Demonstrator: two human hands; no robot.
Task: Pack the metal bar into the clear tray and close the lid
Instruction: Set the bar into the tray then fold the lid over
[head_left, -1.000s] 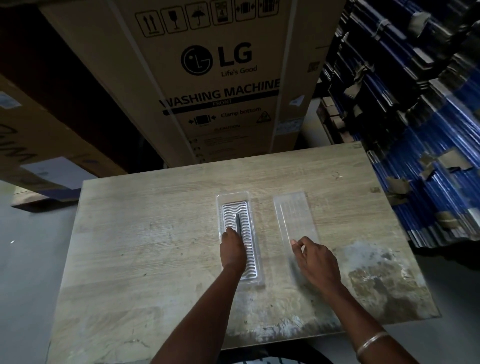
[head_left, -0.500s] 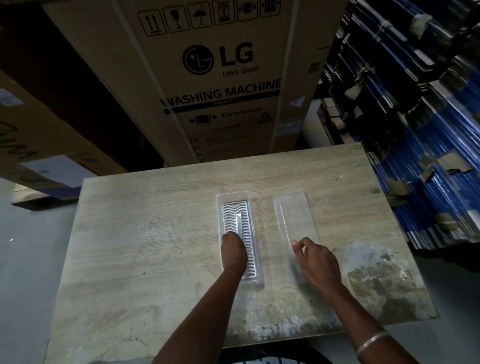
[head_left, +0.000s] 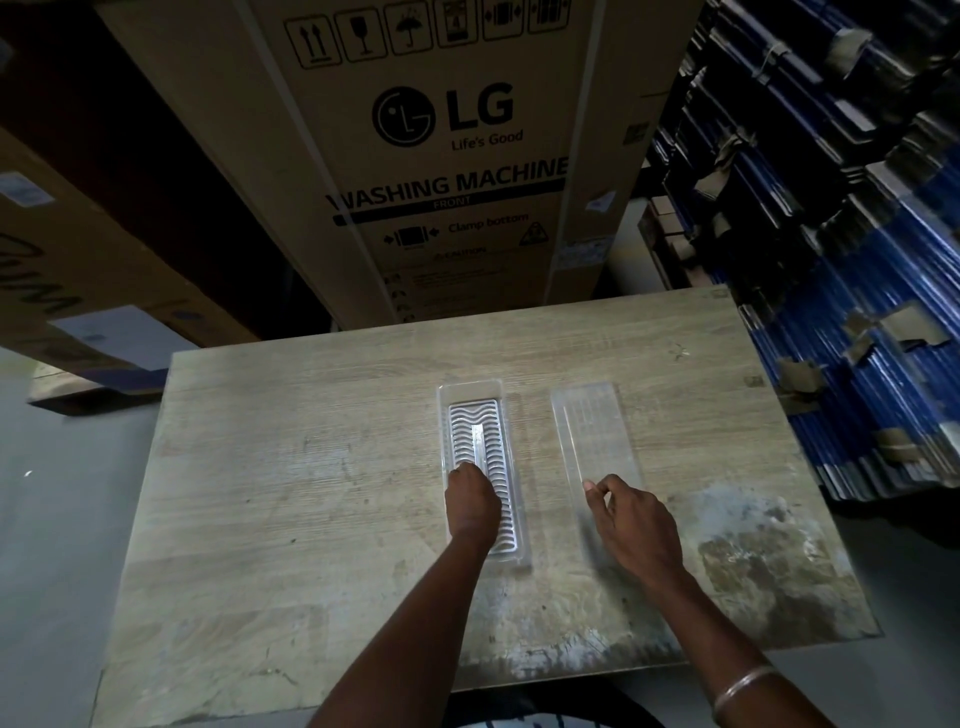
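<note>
**Bar seated in tray, lid lying apart**

Two bare forearms are seen reaching forward from the near edge of the worktop (head_left: 311, 519); a thin metal bangle (head_left: 745, 688) is worn on the right wrist. The left hand (head_left: 471, 501) is laid over the near half of the clear tray (head_left: 514, 499), its fingers curled downward onto the ribbed insert. Whether anything is pinched in that grip cannot be told, since the fingertips are hidden under the knuckles. The right hand (head_left: 631, 517) is held over the near end of the lid (head_left: 592, 431), with thumb and forefinger drawn close together at the lid's near left edge; whether the plastic is actually gripped cannot be told.

The metal bar (head_left: 478, 441) is found lying lengthwise in the centre channel of the tray, just beyond the left knuckles. The lid is set flat on the worktop, parallel to the tray and to its right, with a bare strip of wood between them.

Beyond the worktop a large cardboard carton (head_left: 447, 171) printed "LG" and "WASHING MACHINE" is stood. To the right, stacks of blue flat packs (head_left: 857, 312) are piled.
</note>
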